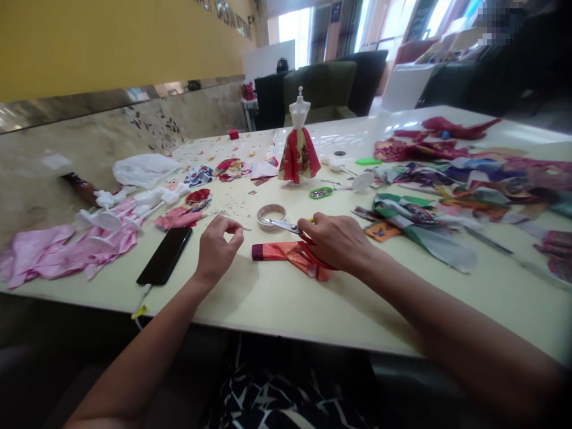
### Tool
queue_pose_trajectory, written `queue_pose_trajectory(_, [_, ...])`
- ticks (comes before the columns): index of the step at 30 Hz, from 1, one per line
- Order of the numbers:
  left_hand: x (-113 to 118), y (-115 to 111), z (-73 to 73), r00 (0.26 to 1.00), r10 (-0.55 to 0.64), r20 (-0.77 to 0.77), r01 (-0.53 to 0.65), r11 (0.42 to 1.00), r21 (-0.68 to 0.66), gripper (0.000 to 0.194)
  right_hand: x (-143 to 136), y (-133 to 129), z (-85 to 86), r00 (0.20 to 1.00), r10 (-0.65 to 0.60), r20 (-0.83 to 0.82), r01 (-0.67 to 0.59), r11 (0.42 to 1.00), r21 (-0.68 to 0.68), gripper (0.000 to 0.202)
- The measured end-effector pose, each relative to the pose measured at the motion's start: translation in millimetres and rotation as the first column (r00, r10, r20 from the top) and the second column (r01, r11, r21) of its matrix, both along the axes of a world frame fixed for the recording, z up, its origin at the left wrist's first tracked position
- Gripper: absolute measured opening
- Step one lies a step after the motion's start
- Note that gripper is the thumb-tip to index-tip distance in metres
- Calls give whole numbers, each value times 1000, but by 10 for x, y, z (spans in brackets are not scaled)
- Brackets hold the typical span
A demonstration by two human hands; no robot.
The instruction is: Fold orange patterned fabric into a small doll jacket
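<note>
My right hand (337,241) grips scissors (283,225) by their red handles, the metal blades pointing left across the roll of tape (264,220). Thumb and forefinger of my left hand (220,250) are pinched on a small thin strip (246,229), whose kind is hard to make out. Beneath the scissors and my right hand lies a folded orange cloth (281,251) with a dark purple end; my hand covers part of it. Farther back stands a small white dress form (299,113) wearing a red and gold skirt (298,156).
A black phone (164,256) with a cable lies left of my left hand. Pink cloth (49,250) and white stands (107,220) fill the left side. Heaped fabric scraps (415,220) cover the right side. A green pin case (321,192) sits beyond the tape. A person sits at back right.
</note>
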State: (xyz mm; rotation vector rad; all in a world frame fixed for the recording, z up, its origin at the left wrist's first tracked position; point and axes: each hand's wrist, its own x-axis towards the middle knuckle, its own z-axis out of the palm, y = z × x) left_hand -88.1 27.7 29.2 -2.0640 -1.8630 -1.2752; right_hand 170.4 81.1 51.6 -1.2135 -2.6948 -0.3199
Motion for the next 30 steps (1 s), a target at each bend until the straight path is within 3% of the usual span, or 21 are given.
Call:
queue_pose_trajectory(4, [1,-46,-87,934,103,-343,-39,981,190,10,209,115,156,953,-88,-291,96,995,13,40])
queue_pose_trajectory(7, [-47,-58,-165,873,128,-470,-3,966,257,7,433,230,220,891,-140,-432,168,986,27,45])
queue_pose_trajectory(12, [-78,-73,-232,834,95,-543,71,958,277,4,762,342,7,898,-233,-372,246,969,-14,43])
queue_pose_trajectory(17, [-4,-118,-230,811,74,-581,64,975,213,6,877,392,-214,878,-275,-393,277,959,-54,44])
queue_pose_trajectory(24, [53,-128,-232,768,57,-638,51,987,150,9,887,374,-193,819,-240,-520,219,970,-103,59])
queue_pose_trajectory(30, [66,-156,-238,740,23,-672,69,992,109,8,865,329,-163,824,-256,-505,225,967,-121,66])
